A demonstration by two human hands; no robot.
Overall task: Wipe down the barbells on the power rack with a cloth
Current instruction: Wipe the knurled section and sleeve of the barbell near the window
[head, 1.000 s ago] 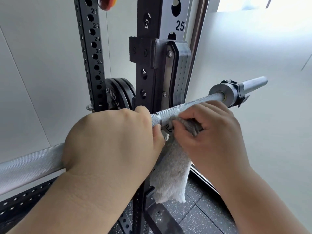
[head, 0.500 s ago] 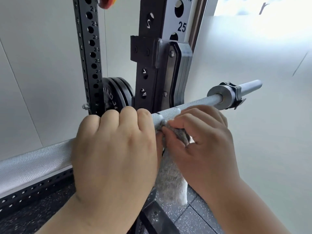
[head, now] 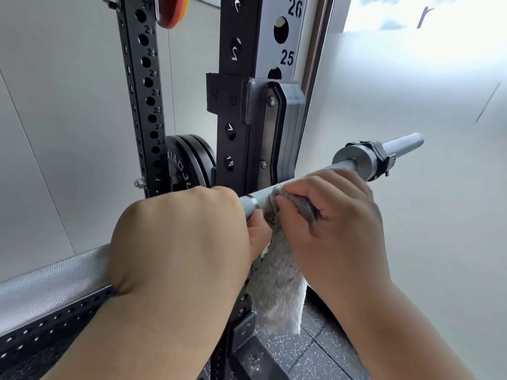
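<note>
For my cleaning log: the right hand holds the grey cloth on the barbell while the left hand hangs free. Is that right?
Not quite. The head view shows the left hand gripping the barbell beside the cloth, not hanging free. The right hand does hold the grey cloth on the barbell.

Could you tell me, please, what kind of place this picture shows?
Most likely a gym or weight room; whether it is private or public I cannot tell. A knurled barbell sits across a black power rack with numbered holes, black weight plates are stored behind it, and the floor is speckled rubber tiling.
</note>
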